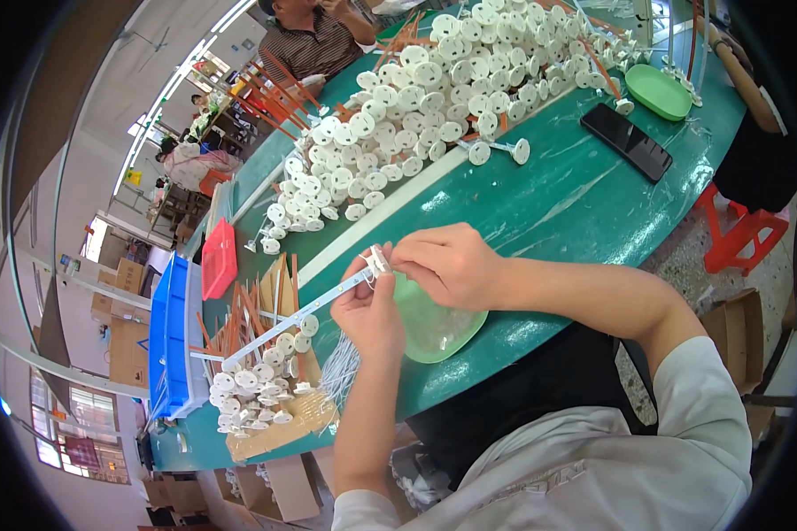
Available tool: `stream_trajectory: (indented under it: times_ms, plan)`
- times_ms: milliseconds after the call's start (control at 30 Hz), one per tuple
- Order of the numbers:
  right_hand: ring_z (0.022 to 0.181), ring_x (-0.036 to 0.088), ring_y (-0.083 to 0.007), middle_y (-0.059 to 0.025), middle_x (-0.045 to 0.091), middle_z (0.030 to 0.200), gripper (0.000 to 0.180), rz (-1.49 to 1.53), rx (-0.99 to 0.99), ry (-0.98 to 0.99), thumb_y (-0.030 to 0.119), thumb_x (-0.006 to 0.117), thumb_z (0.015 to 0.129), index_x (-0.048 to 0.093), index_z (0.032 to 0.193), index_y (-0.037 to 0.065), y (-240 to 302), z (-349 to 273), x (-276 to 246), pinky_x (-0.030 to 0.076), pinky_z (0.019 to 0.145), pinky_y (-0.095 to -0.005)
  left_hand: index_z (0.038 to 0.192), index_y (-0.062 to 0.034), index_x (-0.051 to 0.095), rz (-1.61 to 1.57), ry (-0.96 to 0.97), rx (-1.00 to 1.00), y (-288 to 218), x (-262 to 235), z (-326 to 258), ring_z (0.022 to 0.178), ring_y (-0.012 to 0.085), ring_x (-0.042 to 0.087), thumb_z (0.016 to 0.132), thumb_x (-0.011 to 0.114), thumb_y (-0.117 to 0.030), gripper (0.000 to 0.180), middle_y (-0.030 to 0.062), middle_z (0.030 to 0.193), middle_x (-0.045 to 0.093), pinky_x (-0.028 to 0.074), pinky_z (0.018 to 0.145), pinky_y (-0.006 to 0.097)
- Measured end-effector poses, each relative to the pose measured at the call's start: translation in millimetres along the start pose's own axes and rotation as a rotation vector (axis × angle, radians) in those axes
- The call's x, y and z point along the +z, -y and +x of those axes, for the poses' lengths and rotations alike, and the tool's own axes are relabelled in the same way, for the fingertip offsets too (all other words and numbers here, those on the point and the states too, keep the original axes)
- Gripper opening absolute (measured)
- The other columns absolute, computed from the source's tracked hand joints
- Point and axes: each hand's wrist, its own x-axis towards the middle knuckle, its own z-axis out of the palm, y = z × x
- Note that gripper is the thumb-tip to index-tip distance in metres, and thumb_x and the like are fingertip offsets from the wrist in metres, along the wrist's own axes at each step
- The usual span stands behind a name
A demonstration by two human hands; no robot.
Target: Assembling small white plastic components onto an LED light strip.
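Note:
In my left hand (369,319) is a long, narrow pale strip (305,311) dotted with small yellowish spots, like an LED strip. It slants down to the left over the table, its upper end between my fingers. A small white end piece (378,263) sits at that upper end. My right hand (454,267) is closed in a pinch right beside the end piece; its fingertips hide what they hold. Below my hands lies a pale green plastic tray (443,327), partly covered by my right hand and wrist. A bundle of thin whitish wires (338,370) lies next to my left forearm.
A large heap of white round-ended parts (425,97) covers the far table. More such parts (252,389) lie on cardboard at left, near a blue bin (173,336) and a red tray (219,259). A black phone (627,142) and green dish (660,93) lie right. People sit nearby.

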Motion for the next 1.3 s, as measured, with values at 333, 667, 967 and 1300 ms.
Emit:
stream_trajectory:
  times_ms: [333, 667, 967, 1300]
  plan:
    - [0.065, 0.066, -0.0293, -0.0136, 0.067, 0.081, 0.012, 0.003, 0.057, -0.005, -0.004, 0.066, 0.079, 0.064, 0.09, -0.001, 6.0, -0.7, 4.8, 0.053, 0.053, -0.0339, 0.122, 0.0121, 0.052, -0.058, -0.016, -0.082, -0.4, 3.5, -1.7, 0.114, 0.0289, 0.062, 0.083, 0.061, 0.012, 0.04, 0.0215, 0.119, 0.063, 0.049, 0.1, 0.036]
    - [0.073, 0.07, -0.0205, -0.0134, 0.07, 0.088, 0.013, 0.181, 0.275, 0.024, 0.0, 0.068, 0.083, 0.067, 0.095, -0.003, 4.2, -2.2, 10.9, 0.057, 0.065, -0.0293, 0.123, 0.0124, 0.053, -0.214, 0.07, -0.16, -0.3, -12.9, 10.8, 0.106, 0.026, 0.065, 0.091, 0.063, -0.003, 0.037, 0.0203, 0.116, 0.065, 0.052, 0.095, 0.037]
    - [0.073, 0.07, -0.0261, -0.0133, 0.07, 0.088, 0.01, 0.119, 0.202, 0.079, -0.002, 0.068, 0.081, 0.067, 0.091, -0.001, 0.4, -0.3, 1.4, 0.056, 0.063, -0.0318, 0.121, 0.0116, 0.056, -0.167, 0.137, -0.165, -4.3, -11.4, 10.8, 0.102, 0.0213, 0.065, 0.088, 0.065, 0.001, 0.035, 0.0171, 0.115, 0.065, 0.05, 0.094, 0.035]
    - [0.072, 0.069, -0.0291, -0.0145, 0.069, 0.086, 0.015, 0.05, 0.154, 0.072, -0.005, 0.067, 0.077, 0.065, 0.091, -0.001, 4.8, -5.1, 5.0, 0.055, 0.06, -0.0326, 0.12, 0.0117, 0.057, -0.083, 0.062, -0.192, 3.7, -10.1, 2.8, 0.096, 0.0142, 0.065, 0.087, 0.065, 0.005, 0.035, 0.013, 0.109, 0.067, 0.05, 0.088, 0.027]
